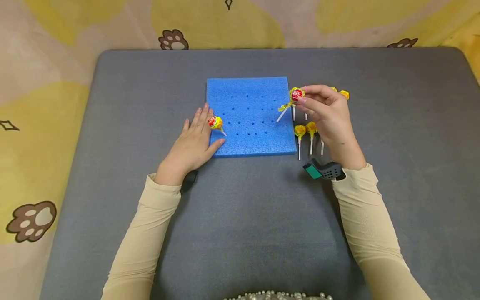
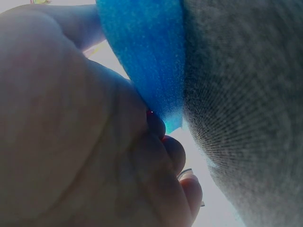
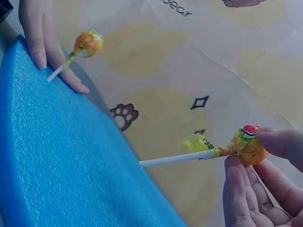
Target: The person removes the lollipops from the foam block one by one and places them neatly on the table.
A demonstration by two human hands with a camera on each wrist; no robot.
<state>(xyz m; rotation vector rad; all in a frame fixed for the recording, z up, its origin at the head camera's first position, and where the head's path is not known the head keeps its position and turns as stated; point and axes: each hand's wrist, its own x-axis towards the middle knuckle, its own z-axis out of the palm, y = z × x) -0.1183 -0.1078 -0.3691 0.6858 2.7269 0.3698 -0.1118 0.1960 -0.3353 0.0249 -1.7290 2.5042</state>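
A blue foam board (image 1: 247,145) with rows of small holes lies on the grey table. My left hand (image 1: 192,146) rests on its left edge, fingers extended and thumb spread along the front corner. Beside that thumb a yellow-wrapped lollipop (image 1: 216,122) stands tilted, its stick in the foam. My right hand (image 1: 331,118) pinches another lollipop (image 3: 251,150) by its wrapped head between thumb and fingers. Its white stick points down and left, the tip over the board's right side in the head view. The left wrist view shows the palm against the foam's side (image 2: 147,52).
Several more lollipops (image 1: 300,131) lie on the table (image 1: 240,216) along the board's right side, some partly hidden by my right hand. A patterned yellow and cream cloth (image 1: 213,25) hangs behind the table.
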